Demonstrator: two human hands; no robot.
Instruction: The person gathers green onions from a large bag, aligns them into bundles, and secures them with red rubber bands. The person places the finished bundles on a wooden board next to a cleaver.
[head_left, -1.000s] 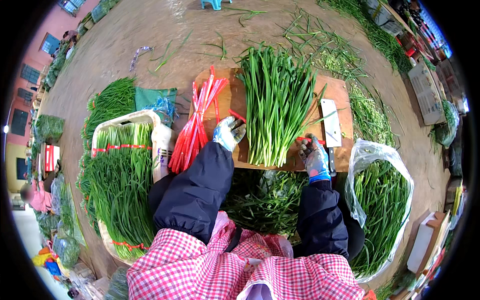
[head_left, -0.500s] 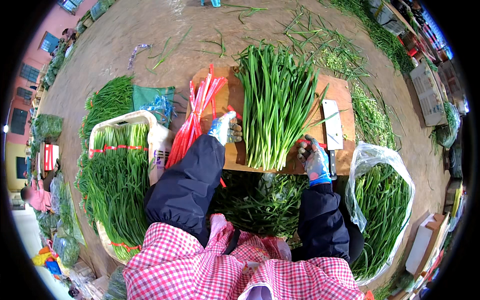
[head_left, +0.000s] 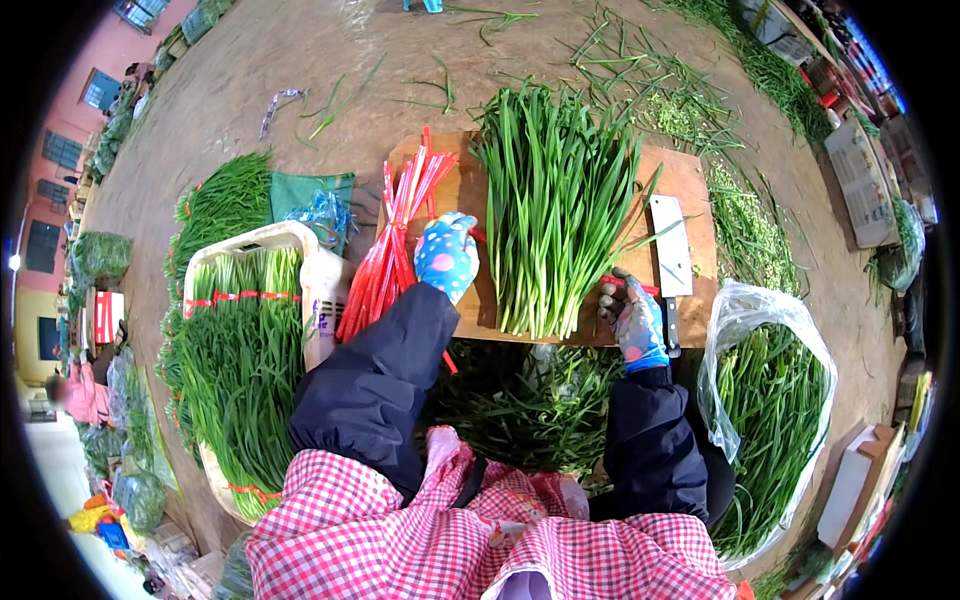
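A loose bundle of garlic chives lies on a wooden board, leaf tips pointing away and pale stems toward me. At its left edge my left hand, in a blue dotted glove, is closed on a red tie; its fingertips are mostly hidden. To the right of the stems my gloved right hand pinches a red tie end between thumb and fingers. The stems hide whatever of the tie lies beneath them. Beside my left hand, a sheaf of red tie strips rests across the board's left edge.
A cleaver lies on the board's right side. At left stands a white crate of tied chive bundles; at right, a clear plastic bag of loose greens. Trimmings litter the floor beyond. Loose leaves lie below the board.
My left hand has turned so its back faces up and has shifted slightly right, closer to the bundle. The right hand keeps hold of its tie end, nearly unmoved.
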